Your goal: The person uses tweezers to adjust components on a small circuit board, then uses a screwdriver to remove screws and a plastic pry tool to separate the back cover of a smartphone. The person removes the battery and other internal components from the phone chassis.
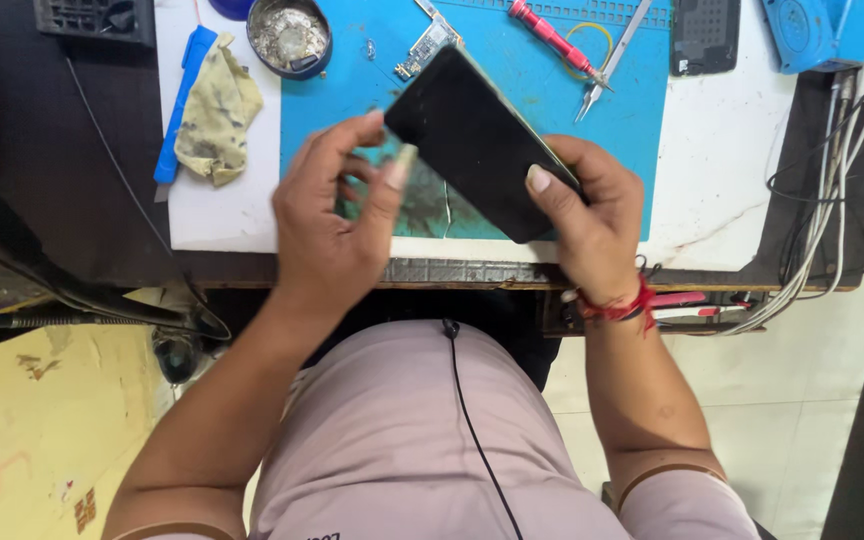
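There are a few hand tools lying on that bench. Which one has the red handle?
The red-handled screwdriver near the top of the blue mat, beside the metal tweezers. The other handled tool is blue and lies on the left, next to the stained cloth.

— What carries it all?
— A white workbench (722, 150) with a blue mat (512, 90) laid on top.
— And on the mat?
— A red screwdriver (550, 38), tweezers (612, 60), a small circuit board (424, 45).
— Off the mat?
— A stained cloth (214, 115), a blue pry tool (182, 100).
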### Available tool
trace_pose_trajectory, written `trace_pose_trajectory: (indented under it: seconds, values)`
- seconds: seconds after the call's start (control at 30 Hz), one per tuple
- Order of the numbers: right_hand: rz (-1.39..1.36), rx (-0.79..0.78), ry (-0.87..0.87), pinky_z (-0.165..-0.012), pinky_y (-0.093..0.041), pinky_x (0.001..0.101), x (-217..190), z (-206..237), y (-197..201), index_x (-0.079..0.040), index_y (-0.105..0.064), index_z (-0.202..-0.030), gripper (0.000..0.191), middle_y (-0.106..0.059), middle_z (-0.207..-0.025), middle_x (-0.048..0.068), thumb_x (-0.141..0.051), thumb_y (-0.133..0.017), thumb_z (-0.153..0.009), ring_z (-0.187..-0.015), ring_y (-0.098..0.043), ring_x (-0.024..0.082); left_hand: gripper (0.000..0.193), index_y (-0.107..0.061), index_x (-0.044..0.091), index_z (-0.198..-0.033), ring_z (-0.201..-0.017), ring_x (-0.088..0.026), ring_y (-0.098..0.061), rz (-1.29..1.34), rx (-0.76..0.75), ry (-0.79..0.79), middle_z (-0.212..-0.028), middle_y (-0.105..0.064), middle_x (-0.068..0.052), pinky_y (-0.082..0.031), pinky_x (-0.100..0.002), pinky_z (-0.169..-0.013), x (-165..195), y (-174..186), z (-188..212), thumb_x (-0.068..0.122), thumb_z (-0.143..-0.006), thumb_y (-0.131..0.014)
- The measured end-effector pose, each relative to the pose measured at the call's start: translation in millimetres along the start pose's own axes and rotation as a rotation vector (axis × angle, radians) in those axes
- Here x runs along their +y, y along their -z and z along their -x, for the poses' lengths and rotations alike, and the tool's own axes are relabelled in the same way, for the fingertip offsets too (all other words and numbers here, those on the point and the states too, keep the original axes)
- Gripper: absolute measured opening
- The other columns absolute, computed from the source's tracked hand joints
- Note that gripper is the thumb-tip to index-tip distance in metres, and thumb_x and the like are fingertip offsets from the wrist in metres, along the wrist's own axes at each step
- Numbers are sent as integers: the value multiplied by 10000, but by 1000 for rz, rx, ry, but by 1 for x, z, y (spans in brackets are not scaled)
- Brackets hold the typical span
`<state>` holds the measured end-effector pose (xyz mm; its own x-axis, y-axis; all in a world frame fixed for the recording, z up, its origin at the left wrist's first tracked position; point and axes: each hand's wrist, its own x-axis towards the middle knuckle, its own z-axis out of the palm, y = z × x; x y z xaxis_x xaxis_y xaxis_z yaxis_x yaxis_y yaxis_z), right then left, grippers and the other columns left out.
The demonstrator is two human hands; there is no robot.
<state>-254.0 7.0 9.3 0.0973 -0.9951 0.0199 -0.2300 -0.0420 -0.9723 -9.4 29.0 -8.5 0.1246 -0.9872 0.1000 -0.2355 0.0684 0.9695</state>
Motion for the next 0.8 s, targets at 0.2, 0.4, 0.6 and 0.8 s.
trace_pose_trajectory:
  seconds: [0.2, 0.4, 0.6, 0.8]
  values:
    - [593, 16, 541, -897, -539, 382, -27, 20, -42, -29, -692, -1251, 308, -709, -1157, 151, -96, -744, -955, -1004, -690, 313, 655, -211, 96, -1570, -1145, -173, -556, 834, -223, 141, -1326, -566, -124, -513, -331, -1006, 8, -38, 3, 148, -1047, -602]
    - [564, -64, 649, -1000, -477, 522, -42, 13, -51, -37, -674, -1135, 410, -686, -1168, 175, -206, -830, -795, -1047, -654, 358, 386, -547, -29, -1440, -1271, -270, -648, 1055, -175, 328, -1465, -601, -193, -576, -423, -1050, -8, -38, -16, 162, -1106, -576]
    - [390, 152, 374, -958, -543, 365, -28, -3, -23, -27, -672, -1182, 242, -709, -1206, 144, -78, -756, -961, -1074, -685, 266, 298, -623, 36, -1270, -1010, -272, -744, 1130, -139, 638, -1135, -696, -121, -625, -445, -856, -4, -29, -26, 189, -1015, -612]
    - [559, 330, 225, -683, -534, 272, -23, -47, 10, -10, -708, -1144, 194, -732, -977, 94, -73, -782, -977, -753, -672, 137, 195, -645, 58, -1164, -865, -175, -707, 1104, -249, 660, -990, -699, -58, -610, -414, -816, 8, -28, -31, 195, -1025, -648]
